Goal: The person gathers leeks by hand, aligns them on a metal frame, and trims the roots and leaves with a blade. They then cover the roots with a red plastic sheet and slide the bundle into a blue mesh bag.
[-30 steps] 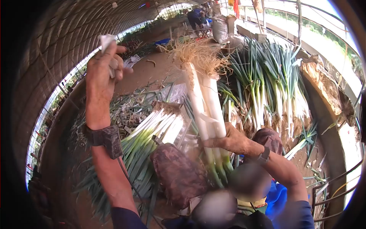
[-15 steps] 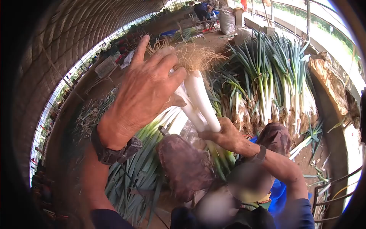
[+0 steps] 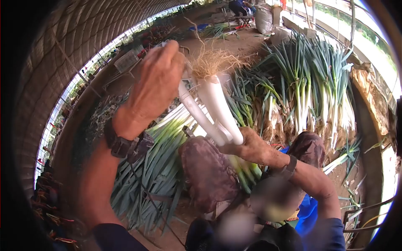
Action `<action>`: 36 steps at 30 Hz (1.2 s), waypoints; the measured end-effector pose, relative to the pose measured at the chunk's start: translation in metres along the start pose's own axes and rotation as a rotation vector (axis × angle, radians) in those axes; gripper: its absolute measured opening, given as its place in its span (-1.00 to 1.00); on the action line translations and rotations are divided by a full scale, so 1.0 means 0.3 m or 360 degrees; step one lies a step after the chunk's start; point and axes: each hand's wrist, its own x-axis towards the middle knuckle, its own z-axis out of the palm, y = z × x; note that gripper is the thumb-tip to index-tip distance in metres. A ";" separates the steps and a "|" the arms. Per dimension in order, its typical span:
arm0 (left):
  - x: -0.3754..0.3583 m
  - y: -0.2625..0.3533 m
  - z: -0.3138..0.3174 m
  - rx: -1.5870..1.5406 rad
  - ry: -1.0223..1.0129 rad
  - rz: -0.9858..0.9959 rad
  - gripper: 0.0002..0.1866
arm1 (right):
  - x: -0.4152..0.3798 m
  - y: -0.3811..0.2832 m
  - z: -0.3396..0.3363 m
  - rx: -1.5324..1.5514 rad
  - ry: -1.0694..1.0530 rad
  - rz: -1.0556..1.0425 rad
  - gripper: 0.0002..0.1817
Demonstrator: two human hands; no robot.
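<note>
My right hand (image 3: pixel 247 146) is wrapped round the white stalks of a few leeks (image 3: pixel 215 102), held roots up in front of me. Their tangled brown roots (image 3: pixel 213 62) point upward. My left hand (image 3: pixel 155 83) is beside the root end, with its fingers bent together near a thinner white stalk (image 3: pixel 197 115); whatever the fingertips grip is hidden. Green leek leaves (image 3: pixel 247 171) hang below my right hand. More leeks (image 3: pixel 150 175) lie at the lower left, white ends toward the middle.
A large row of leeks (image 3: pixel 305 83) stands at the right. Loose leaves lie on the soil at the left. Farther back are a white sack (image 3: pixel 264 21), a bent-over person (image 3: pixel 240 7) and a small rack (image 3: pixel 125 60). My knees are below the leeks.
My left hand has drawn its fingers together and moved slightly left and up from the roots. The thinner stalk now stands apart from the thick one. The view has shifted a little.
</note>
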 end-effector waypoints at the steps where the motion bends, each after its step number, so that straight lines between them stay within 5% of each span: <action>1: 0.020 -0.069 0.003 0.0004 0.0111 -0.0274 -0.88 | -0.007 -0.008 0.001 0.0070 -0.0051 0.0002 -0.65; 2: 0.028 -0.167 -0.005 0.0010 0.0219 -0.0552 -0.89 | -0.021 -0.004 0.000 0.0061 -0.0051 0.0005 -0.65; 5: -0.011 -0.333 -0.055 0.0146 0.0383 -0.0694 -0.89 | -0.041 0.002 -0.022 -0.0035 -0.0083 0.0171 -0.63; 7: -0.089 -0.300 -0.011 0.0083 -0.0036 -0.0465 -0.78 | -0.014 0.063 -0.045 0.0168 0.0009 0.0105 -0.65; 11: -0.033 -0.035 0.010 -0.0359 -0.1224 -0.1098 -0.61 | -0.002 -0.038 -0.123 0.0263 0.0175 0.0131 -0.66; 13: -0.158 0.068 0.164 -0.1539 -0.0673 -0.0747 -0.42 | 0.007 -0.082 -0.153 0.0374 0.0224 0.0095 -0.64; 14: -0.207 0.159 0.248 -0.2180 -0.0755 -0.0873 -0.19 | 0.016 -0.084 -0.160 0.0355 0.0240 0.0069 -0.64; 15: -0.256 0.280 0.334 -0.3009 -0.0488 -0.0825 -0.11 | 0.028 -0.072 -0.165 0.0464 0.0274 -0.0022 -0.65; 16: -0.249 0.399 0.317 -0.3976 -0.0360 -0.1056 -0.23 | 0.033 -0.072 -0.177 0.0564 0.0310 -0.0115 -0.67; 18: -0.276 0.580 0.398 -0.3184 -0.0575 -0.1171 -0.31 | 0.014 -0.139 -0.175 0.0442 0.0418 -0.0069 -0.63; 22: -0.282 0.683 0.434 -0.3427 -0.0320 -0.1311 -0.36 | -0.017 -0.127 -0.223 0.0519 0.0448 -0.0046 -0.56; 24: -0.279 0.680 0.435 -0.3312 -0.0353 -0.1186 -0.55 | -0.043 -0.149 -0.234 0.0649 0.0521 -0.0073 -0.51; 27: -0.258 0.659 0.428 -0.3305 -0.0527 -0.1014 -0.56 | -0.068 -0.189 -0.241 0.0733 0.0673 -0.0167 -0.51; 29: -0.236 0.679 0.417 -0.3477 -0.0594 -0.1150 -0.56 | -0.057 -0.169 -0.275 0.0291 0.0462 -0.0105 -0.49; 30: -0.228 0.696 0.412 -0.3630 -0.0626 -0.1276 -0.54 | -0.057 -0.182 -0.268 0.0440 0.0450 -0.0111 -0.43; 32: -0.200 0.714 0.395 -0.3704 -0.0462 -0.0864 -0.47 | -0.065 -0.202 -0.262 0.0452 0.0450 -0.0147 -0.43; 36: -0.191 0.728 0.360 -0.3641 -0.0125 -0.0794 -0.46 | -0.083 -0.320 -0.199 0.0527 0.0274 -0.0428 -0.45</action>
